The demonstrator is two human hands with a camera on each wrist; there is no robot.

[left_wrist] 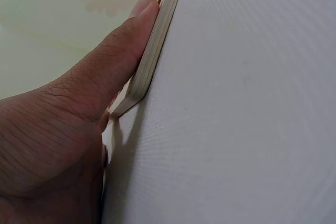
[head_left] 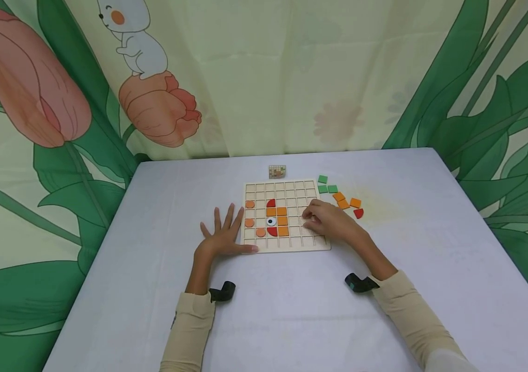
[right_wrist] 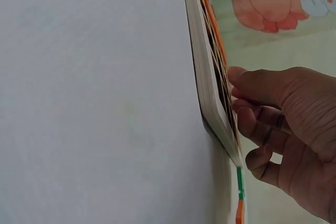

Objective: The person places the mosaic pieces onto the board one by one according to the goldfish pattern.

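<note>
A wooden grid board (head_left: 299, 241) lies on the table, partly filled with coloured pieces. My left hand (head_left: 221, 238) is spread flat at its left edge, the thumb resting on the near left corner; in the left wrist view that thumb (left_wrist: 118, 51) lies along the board's edge. Over the board's right part is my right hand (head_left: 331, 219), fingers bent and thumb close to the index finger; any piece between the fingertips is hidden. On the grid sit orange squares (head_left: 282, 220), red rounded pieces (head_left: 272, 232), a round eye piece (head_left: 270, 221) and light orange discs (head_left: 261, 232).
Green squares (head_left: 332, 189), loose orange squares (head_left: 355, 203) and a red rounded piece (head_left: 359, 213) lie right of the board. Behind it is a small patterned card or box (head_left: 277, 171). A printed curtain (head_left: 268, 103) hangs beyond the white table (head_left: 282, 310).
</note>
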